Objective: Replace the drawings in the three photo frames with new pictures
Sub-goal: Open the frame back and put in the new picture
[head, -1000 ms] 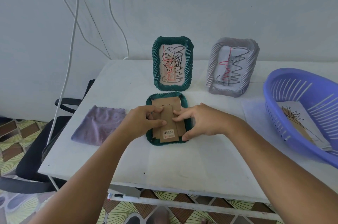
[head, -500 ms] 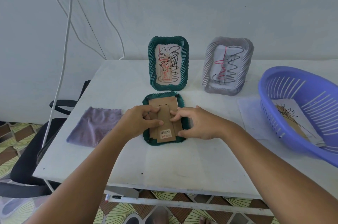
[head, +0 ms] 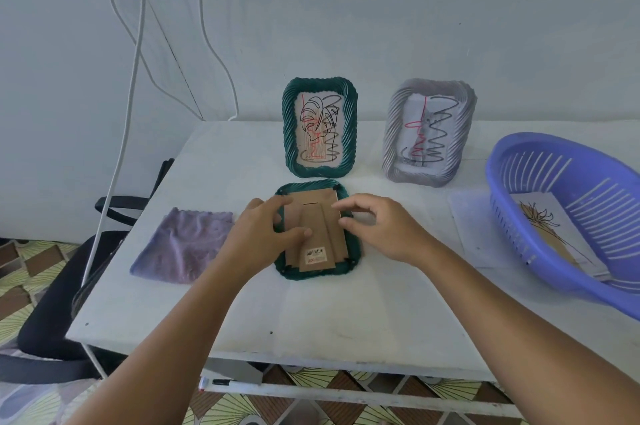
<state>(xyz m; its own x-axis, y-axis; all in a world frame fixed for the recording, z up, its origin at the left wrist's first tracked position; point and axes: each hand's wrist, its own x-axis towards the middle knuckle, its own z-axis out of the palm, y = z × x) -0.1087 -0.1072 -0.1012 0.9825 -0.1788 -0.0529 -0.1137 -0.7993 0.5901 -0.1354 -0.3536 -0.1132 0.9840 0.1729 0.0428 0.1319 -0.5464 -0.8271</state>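
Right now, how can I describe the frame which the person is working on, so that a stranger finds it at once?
On the white table, look at the near middle, between the purple cloth and the blue basket. The face-down green frame lies flat under both hands. Only it shows a brown cardboard back; the other two frames stand upright.

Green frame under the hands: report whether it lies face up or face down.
Face down. The green frame lies flat on the table, its brown cardboard backing and barcode sticker upward.

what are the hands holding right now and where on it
Neither hand grips anything. The left hand rests on the cardboard back of the face-down green frame, thumb on its stand; the right hand hovers at its right edge.
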